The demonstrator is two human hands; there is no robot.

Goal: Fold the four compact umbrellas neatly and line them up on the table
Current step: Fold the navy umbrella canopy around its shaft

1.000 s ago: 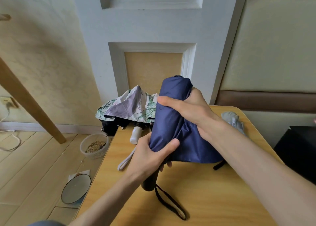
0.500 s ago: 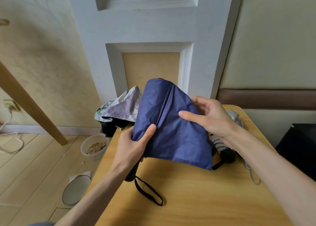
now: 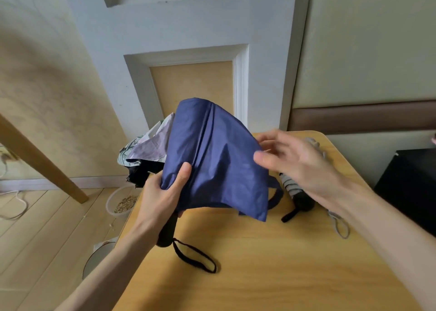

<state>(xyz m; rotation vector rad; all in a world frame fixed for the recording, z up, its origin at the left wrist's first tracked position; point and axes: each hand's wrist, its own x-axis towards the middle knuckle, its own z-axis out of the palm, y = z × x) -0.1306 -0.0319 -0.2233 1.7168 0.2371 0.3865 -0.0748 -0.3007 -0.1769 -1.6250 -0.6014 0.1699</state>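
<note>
A navy blue umbrella (image 3: 212, 160) is held tilted above the wooden table (image 3: 271, 263), its canopy hanging loose and fanned out. My left hand (image 3: 162, 197) grips it low on the canopy, just above the black handle (image 3: 168, 230) with its black wrist strap (image 3: 195, 256). My right hand (image 3: 295, 162) is blurred at the canopy's right edge, fingers spread, thumb near the fabric. A grey striped folded umbrella (image 3: 296, 190) lies on the table behind my right wrist. A floral white-green umbrella (image 3: 146, 145) lies bunched at the table's far left corner.
A clear bowl of grain (image 3: 122, 203) and a round dish (image 3: 98, 259) sit on the floor left of the table. A slanted wooden leg (image 3: 42, 162) stands at the left. A black box (image 3: 410, 188) is right of the table. The wall is close behind.
My right hand let go of the rolled canopy and moved to its right edge. The blue fabric spread open from a tight roll into a loose fan. The grey umbrella came into sight.
</note>
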